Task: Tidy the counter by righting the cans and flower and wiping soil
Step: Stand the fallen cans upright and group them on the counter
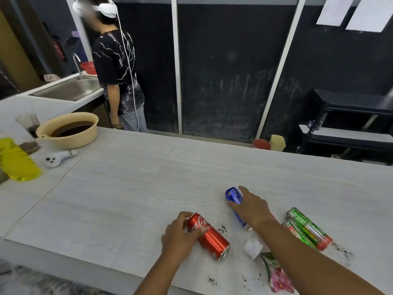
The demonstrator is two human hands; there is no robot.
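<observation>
A red cola can (pixel 212 238) lies on its side on the white counter (pixel 131 177), and my left hand (pixel 180 233) grips its top end. My right hand (pixel 251 206) is wrapped over a blue can (pixel 233 195), also lying down. Two green cans (pixel 306 228) lie side by side at the right. A small white pot (pixel 253 246) has tipped over, its pink flower (pixel 279 281) lying near the front edge, partly under my right forearm. Dark soil specks (pixel 221 228) are scattered by the red can, beside the green cans (pixel 342 252) and near the front edge (pixel 211 281).
At the far left stand a beige basin (pixel 70 129) of dark liquid, a yellow bottle (pixel 18 160), a white handheld device (pixel 59 158) and a clear cup (pixel 28 122). A person in a headset stands by the sink (pixel 70 90). A red cup (pixel 262 144) and a yellow cup (pixel 277 142) stand beyond the counter's back edge.
</observation>
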